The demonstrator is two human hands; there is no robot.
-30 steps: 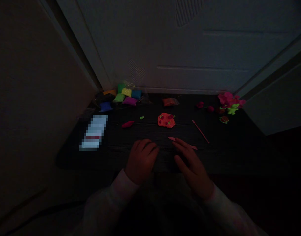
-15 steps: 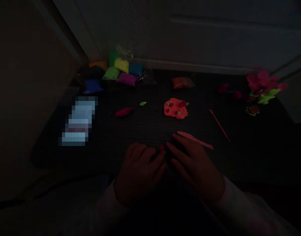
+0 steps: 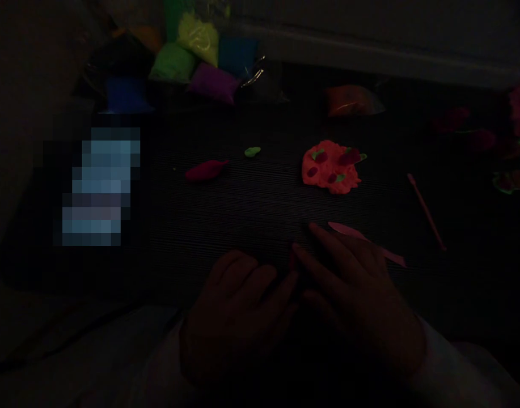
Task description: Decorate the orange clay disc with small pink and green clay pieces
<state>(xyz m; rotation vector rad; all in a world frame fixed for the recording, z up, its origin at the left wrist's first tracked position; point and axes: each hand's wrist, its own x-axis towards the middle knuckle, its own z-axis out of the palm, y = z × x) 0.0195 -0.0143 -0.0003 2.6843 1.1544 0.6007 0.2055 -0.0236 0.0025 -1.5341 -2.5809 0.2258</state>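
A small piece of red clay point(image 3: 292, 259) shows between my two hands, dim in the low light. My left hand point(image 3: 242, 311) is closed, most fingers curled, its thumb and forefinger at the near end of this piece. Beside the piece, my right hand point(image 3: 362, 294) has its fingers stretched out and apart, one fingertip at or very near the clay. Partly under the right hand lies a flat pink clay knife point(image 3: 349, 229). Beyond the hands sits an orange clay slab point(image 3: 328, 167) with dark red and green bits on it.
A red clay lump with a pointed end point(image 3: 206, 171) and a green bit point(image 3: 252, 152) lie left of the slab. A thin pink stick tool point(image 3: 427, 212) is at right. A blurred-out bright screen point(image 3: 100, 181), clay packets point(image 3: 215, 84) and an orange packet point(image 3: 353, 101) are around.
My view has moved closer to the table and darkened. My hands have come together, and the red piece, unseen at first, now shows between them.
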